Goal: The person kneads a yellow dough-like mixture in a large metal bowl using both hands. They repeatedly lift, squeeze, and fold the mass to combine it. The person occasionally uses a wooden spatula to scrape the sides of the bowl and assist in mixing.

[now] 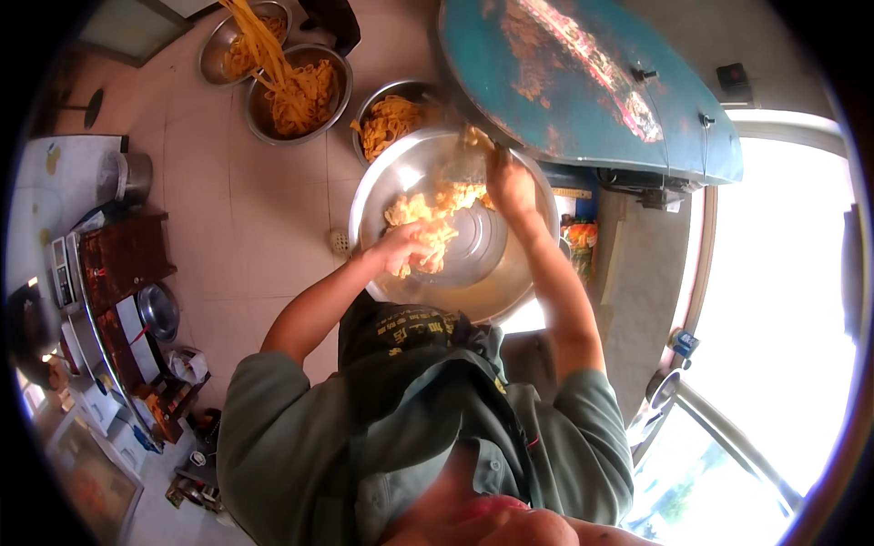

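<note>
A wide metal basin (366,187) sits in front of me, with clumps of yellow dough (462,195) in its left and far parts. My left hand (405,247) is in the basin, its fingers closed around a lumpy handful of the dough (437,244). At the far right of the basin, my right hand (512,187) reaches down by the rim, under the edge of a worn teal machine cover (510,86). Its fingers are dark and smeared there, so I cannot make out what they hold.
Beyond the basin, three metal bowls (346,75) on the tiled floor (259,182) hold orange-yellow strips; a long bunch of strips (259,41) hangs into them. A brown cabinet (123,255) stands at the left. A bright window (774,273) is on the right.
</note>
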